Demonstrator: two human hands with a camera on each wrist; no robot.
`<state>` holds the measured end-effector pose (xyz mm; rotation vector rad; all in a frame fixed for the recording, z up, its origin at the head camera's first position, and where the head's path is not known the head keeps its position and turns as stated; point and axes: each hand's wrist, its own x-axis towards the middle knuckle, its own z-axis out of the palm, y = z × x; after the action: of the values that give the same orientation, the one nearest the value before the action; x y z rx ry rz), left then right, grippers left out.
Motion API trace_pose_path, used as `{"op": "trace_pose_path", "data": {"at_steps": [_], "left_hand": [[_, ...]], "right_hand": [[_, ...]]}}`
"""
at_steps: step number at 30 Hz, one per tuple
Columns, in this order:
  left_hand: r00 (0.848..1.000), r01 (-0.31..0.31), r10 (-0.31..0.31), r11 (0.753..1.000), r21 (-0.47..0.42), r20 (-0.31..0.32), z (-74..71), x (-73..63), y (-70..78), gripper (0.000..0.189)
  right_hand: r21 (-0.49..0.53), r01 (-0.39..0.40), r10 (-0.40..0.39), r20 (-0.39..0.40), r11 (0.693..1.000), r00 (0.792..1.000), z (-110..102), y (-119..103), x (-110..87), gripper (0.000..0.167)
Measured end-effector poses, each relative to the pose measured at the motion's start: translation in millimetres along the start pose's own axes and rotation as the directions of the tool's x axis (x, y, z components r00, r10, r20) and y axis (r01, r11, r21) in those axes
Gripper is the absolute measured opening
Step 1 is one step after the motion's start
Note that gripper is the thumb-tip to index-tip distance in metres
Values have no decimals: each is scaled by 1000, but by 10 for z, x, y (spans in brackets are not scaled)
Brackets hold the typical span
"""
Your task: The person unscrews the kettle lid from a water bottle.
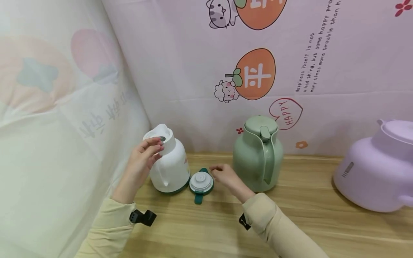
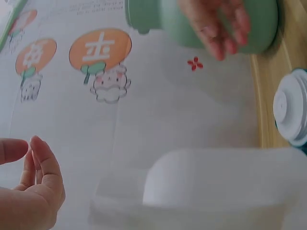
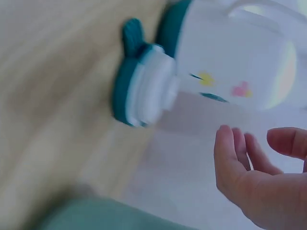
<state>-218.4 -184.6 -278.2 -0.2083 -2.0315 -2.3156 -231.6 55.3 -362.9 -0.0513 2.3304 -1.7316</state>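
A white thermos jug (image 1: 170, 166) with a green base stands at the left with its lid off. My left hand (image 1: 142, 156) is at its neck, fingers loosely bent and holding nothing; in the left wrist view, thumb and fingertips of the left hand (image 2: 41, 179) nearly meet. Beside the jug, the green-and-white lid (image 1: 201, 182) lies on the table, its stepped white side up. Just right of the lid, my right hand (image 1: 226, 177) hovers; in the right wrist view the right hand (image 3: 259, 177) has a gap between thumb and fingers, with nothing in it.
A green thermos jug (image 1: 258, 161) with its lid on stands close behind the right hand. Farther right is a lilac jug (image 1: 374, 179). A printed cloth (image 1: 187, 71) hangs behind and along the left of the wooden table (image 1: 193, 229).
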Motion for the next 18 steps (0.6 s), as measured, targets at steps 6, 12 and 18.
{"op": "trace_pose_path", "data": {"at_steps": [6, 12, 18], "left_hand": [[997, 39, -40, 999, 19, 64, 272, 5, -92, 18], [983, 98, -102, 995, 33, 150, 535, 47, -326, 24], [961, 136, -144, 990, 47, 238, 823, 76, -543, 29]], "right_hand": [[-208, 137, -115, 115, 968, 987, -322, -302, -175, 33], [-323, 286, -192, 294, 902, 936, -769, -576, -407, 34], [-349, 334, -266, 229, 876, 936, -1192, -769, -553, 35]]}}
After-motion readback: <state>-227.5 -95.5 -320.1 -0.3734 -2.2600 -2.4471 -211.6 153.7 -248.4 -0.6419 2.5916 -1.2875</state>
